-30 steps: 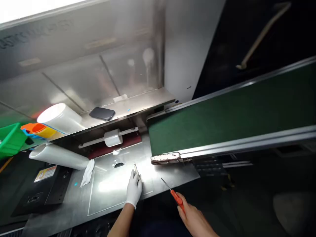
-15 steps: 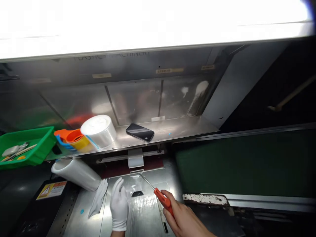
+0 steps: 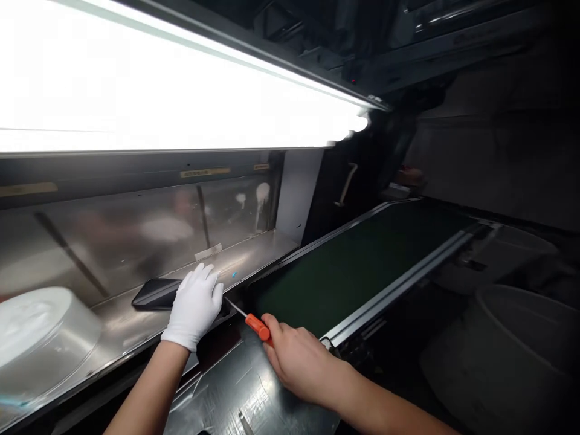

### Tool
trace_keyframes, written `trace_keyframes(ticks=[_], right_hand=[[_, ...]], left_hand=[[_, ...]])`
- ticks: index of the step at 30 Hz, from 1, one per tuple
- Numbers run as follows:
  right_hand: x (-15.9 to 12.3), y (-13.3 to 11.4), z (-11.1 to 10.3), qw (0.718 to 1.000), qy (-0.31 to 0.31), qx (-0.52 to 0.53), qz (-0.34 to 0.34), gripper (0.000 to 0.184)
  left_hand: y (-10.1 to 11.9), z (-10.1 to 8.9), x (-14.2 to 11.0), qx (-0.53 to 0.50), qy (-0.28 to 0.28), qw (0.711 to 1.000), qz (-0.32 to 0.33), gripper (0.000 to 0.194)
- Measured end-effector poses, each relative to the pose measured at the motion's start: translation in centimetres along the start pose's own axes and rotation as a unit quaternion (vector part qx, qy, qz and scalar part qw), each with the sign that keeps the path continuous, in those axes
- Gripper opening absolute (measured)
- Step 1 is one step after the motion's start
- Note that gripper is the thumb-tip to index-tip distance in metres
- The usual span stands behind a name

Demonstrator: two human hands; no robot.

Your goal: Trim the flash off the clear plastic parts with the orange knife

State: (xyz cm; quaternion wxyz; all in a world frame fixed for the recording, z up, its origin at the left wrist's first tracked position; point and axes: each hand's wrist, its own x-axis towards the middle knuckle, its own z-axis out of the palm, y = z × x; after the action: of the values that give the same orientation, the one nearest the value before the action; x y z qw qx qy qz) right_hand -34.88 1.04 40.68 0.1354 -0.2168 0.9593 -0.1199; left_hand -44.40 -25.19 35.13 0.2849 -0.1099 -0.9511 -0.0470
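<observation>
My right hand (image 3: 299,356), bare, is wrapped round the red handle of a screwdriver (image 3: 257,326). Its thin metal shaft points up and left to the front edge of the metal shelf (image 3: 254,251), where the tip meets a dark spot; whether it touches anything there I cannot tell. My left hand (image 3: 193,305), in a white glove, lies over the shelf's edge with its fingers apart. It partly covers the right end of a black phone (image 3: 156,294) lying on the shelf; a grip on the phone is not visible.
A large white roll (image 3: 45,332) stands on the shelf at left. Below is a metal work surface (image 3: 226,386) with a thin tool (image 3: 245,423) at its lower edge. To the right runs a dark green conveyor belt (image 3: 344,266). A bright lamp (image 3: 181,90) hangs above.
My view has swung to the right. The gloved left hand has risen from the work surface to the shelf beside the phone. My right hand has moved the screwdriver up to the shelf's edge.
</observation>
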Motion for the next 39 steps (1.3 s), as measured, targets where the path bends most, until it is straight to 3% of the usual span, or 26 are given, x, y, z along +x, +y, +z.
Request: trace_keyframes(ticks=[3,8,15,22,25,31,35,39], right_hand=[[0.1,-0.3,0.1,0.999,0.037,-0.009,0.018,0.042],[0.1,0.6,0.2,0.998,0.026,0.002,0.063,0.035],[1.2,5.7,0.4,0.987,0.072,0.006,0.144,0.028],[2.1,10.7,-3.2,0.962,0.08,-0.006,0.26,0.024],[2.0,10.2,-4.2,0.962,0.079,-0.003,0.261,0.024],[4.4,6.8,-4.2,0.981,0.064,0.003,0.181,0.022],[6.5,8.0,-5.3,0.977,0.072,-0.002,0.2,0.023],[6.4,9.8,-6.7,0.969,0.089,0.001,0.229,0.027]], left_hand=[[0.3,1.2,0.6,0.002,-0.03,1.0,-0.003,0.039],[-0.1,1.7,0.0,-0.003,-0.064,0.998,-0.01,0.042],[-0.3,1.5,-0.4,-0.019,-0.08,0.997,-0.003,0.036],[-0.8,1.4,-0.8,-0.038,-0.038,0.999,0.007,0.034],[-1.2,1.4,-0.9,-0.034,-0.024,0.999,0.013,0.035],[-1.3,1.3,-1.0,-0.036,-0.057,0.998,0.006,0.034],[-1.3,1.4,-1.5,-0.048,-0.043,0.998,0.004,0.033],[-1.7,1.2,-1.9,-0.043,-0.04,0.998,0.005,0.034]])
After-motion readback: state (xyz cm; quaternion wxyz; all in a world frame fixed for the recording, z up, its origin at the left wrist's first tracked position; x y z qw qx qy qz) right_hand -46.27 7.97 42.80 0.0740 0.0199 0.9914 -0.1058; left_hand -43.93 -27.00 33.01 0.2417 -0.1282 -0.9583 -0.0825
